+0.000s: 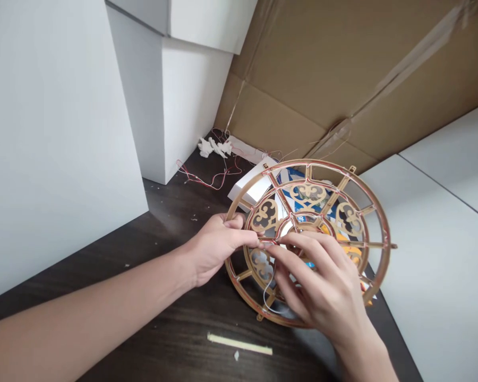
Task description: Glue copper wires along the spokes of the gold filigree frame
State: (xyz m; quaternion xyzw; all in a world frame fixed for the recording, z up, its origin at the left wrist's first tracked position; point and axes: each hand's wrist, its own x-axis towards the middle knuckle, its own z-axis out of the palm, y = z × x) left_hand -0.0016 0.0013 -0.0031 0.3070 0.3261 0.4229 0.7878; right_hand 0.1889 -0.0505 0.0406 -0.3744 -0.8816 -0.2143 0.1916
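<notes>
A round gold-coloured ornamental frame [386, 233] with spokes, rings and scroll cut-outs is held tilted above the dark surface. Red and white wiring runs along its rings and spokes. My left hand [219, 244] grips the frame's left side, its thumb laid on a spoke near the inner ring. Close to that thumb, the fingertips of my right hand [326, 281] pinch the thin wire at the same spoke. A loose white wire [265, 294] curves down below my fingers. My right hand hides part of the frame's centre and lower right.
Behind the frame lie a white box [249, 185] and blue printed packaging [297, 175]. Red and white wires [207, 183] and crumpled white tissue [215, 147] lie further back. A pale strip [239, 344] lies in front. Cardboard [302, 69] and white panels [56, 132] stand around.
</notes>
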